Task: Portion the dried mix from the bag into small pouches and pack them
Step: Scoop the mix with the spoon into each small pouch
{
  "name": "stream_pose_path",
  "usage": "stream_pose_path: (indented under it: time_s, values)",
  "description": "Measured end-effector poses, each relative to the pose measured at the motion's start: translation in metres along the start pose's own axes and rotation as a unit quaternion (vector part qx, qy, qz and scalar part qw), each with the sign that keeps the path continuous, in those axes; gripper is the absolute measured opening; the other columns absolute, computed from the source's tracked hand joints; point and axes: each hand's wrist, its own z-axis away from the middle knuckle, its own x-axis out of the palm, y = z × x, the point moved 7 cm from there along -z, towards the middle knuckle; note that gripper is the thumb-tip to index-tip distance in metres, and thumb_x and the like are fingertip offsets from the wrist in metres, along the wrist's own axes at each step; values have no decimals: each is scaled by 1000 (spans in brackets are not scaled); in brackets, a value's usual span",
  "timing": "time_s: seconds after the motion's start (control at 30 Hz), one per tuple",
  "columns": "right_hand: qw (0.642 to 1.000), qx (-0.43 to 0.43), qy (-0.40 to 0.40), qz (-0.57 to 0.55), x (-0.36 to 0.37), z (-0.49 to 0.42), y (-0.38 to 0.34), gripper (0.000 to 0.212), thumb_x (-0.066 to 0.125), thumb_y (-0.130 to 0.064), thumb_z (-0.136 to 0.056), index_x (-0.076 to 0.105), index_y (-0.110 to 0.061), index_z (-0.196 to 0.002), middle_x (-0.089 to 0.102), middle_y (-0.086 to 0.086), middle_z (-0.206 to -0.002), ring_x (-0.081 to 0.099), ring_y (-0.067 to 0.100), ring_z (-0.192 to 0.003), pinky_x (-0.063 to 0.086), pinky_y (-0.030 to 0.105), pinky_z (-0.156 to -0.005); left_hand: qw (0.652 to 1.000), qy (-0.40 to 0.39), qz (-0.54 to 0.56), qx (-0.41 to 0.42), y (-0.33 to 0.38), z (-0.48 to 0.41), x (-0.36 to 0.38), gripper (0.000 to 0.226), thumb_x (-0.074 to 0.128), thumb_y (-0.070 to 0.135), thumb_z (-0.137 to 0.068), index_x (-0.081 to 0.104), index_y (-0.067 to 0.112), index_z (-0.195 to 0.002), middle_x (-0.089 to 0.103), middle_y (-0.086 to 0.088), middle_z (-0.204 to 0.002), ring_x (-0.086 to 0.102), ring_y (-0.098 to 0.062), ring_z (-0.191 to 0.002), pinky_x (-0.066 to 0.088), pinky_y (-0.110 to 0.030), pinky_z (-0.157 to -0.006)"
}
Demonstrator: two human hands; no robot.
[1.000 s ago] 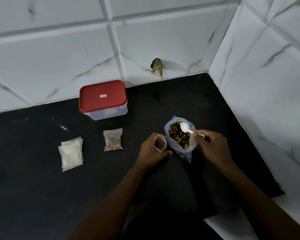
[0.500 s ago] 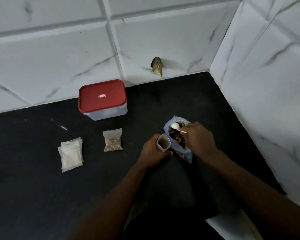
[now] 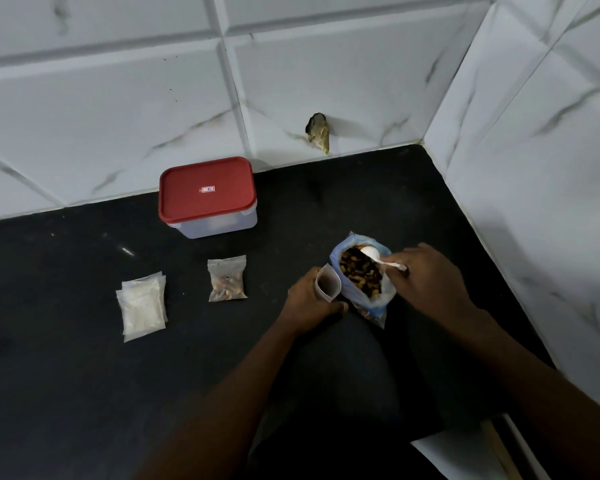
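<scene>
Dried brown mix fills the clear plastic bag (image 3: 364,289); right hand (image 3: 426,278) grips white plastic spoon (image 3: 378,259), left hand (image 3: 309,299) grips small open clear pouch (image 3: 328,286)

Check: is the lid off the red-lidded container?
No, the red lid sits closed on the clear container by the tiled wall, away from both hands.

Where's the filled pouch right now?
Head view, left of centre: the small clear filled pouch lies flat on the black counter, just in front of the red-lidded plastic box, right of the white pouch stack.
</scene>
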Motion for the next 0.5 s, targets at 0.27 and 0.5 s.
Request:
stream_pose_path:
  time_s: [0.27,0.5]
  values:
    - [996,27,-31,75,22,2,-10,23,63,-28,-96,72,-20,-115,71,0,-102,63,12,-91,45,23,-73,1000,-27,-7,-5,5,-3,0,66,92,24,-72,57,27,-127,63,9,-123,61,-6,-114,55,-37,-100]
    - [982,117,-46,-140,19,-2,2,21,64,-22,-98,74,-14,-114,74,0,-108,66,6,-97,52,21,-84,999,-46,9,-6,4,-6,3,66,91,24,-72,55,28,-128,63,9,-124,61,-6,-115,52,-33,-98]
